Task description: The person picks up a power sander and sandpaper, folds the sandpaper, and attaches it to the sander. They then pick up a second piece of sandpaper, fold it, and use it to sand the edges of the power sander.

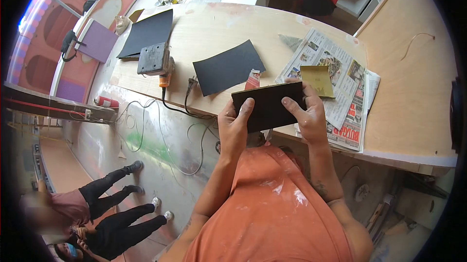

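Both my hands hold a dark rectangular sheet (pixel 269 107) of sandpaper in front of my chest, at the near edge of the plywood table (pixel 214 28). My left hand (pixel 234 126) grips its lower left edge with the thumb on top. My right hand (pixel 305 111) pinches its right end, thumb on the face. Just beyond my right hand a small yellowish sandpaper piece (pixel 318 80) lies on spread newspaper (pixel 340 82).
On the table lie another dark sheet (pixel 227 66), a larger black sheet (pixel 147 32), and an electric sander (pixel 154 59) whose cord (pixel 170 111) hangs over the edge. A red pack (pixel 252 79) sits by the newspaper. Two people (pixel 112 213) sit on the floor at lower left.
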A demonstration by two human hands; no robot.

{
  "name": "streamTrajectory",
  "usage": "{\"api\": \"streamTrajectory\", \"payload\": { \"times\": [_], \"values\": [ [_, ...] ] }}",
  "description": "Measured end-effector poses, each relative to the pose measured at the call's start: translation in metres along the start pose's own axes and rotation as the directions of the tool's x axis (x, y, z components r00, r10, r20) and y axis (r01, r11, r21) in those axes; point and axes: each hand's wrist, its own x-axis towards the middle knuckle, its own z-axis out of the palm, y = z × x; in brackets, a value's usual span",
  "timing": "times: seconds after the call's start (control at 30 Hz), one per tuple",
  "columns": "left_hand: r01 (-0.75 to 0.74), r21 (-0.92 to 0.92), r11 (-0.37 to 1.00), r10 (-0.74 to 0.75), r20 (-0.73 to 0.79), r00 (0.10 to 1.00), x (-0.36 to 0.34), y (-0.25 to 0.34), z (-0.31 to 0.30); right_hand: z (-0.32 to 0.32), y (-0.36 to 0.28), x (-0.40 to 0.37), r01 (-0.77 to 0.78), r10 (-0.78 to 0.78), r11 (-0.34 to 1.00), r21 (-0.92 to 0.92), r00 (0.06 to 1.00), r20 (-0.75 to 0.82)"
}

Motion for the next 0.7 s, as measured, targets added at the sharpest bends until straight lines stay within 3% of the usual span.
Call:
{"api": "streamTrajectory", "payload": {
  "times": [0.3,0.37,0.47,0.53,0.6,0.7],
  "values": [
    [-0.016,0.068,0.998,0.016,-0.008,1.0,-0.004,0.0,0.001,-0.014,-0.006,-0.003,-0.129,0.121,0.988,0.088,0.989,0.089],
    [-0.059,0.269,0.961,0.048,0.047,0.998,-0.005,0.002,-0.002,-0.015,-0.015,-0.003,-0.172,0.159,0.981,0.093,0.978,0.133],
    [-0.099,0.387,0.917,0.062,0.105,0.992,-0.003,-0.003,-0.007,-0.02,-0.015,-0.001,-0.251,0.243,0.968,0.03,0.956,0.164],
    [-0.109,0.402,0.909,0.063,0.127,0.99,-0.001,-0.002,-0.007,-0.022,-0.015,-0.003,-0.288,0.29,0.957,-0.037,0.945,0.148],
    [-0.121,0.418,0.901,0.065,0.145,0.987,0.001,-0.002,-0.008,-0.02,-0.016,-0.005,-0.348,0.337,0.934,0.086,0.934,0.118],
    [-0.113,0.415,0.903,0.052,0.156,0.986,0.003,-0.006,-0.01,-0.02,-0.008,-0.007,-0.209,0.212,0.976,-0.068,0.976,0.052]
  ]
}}
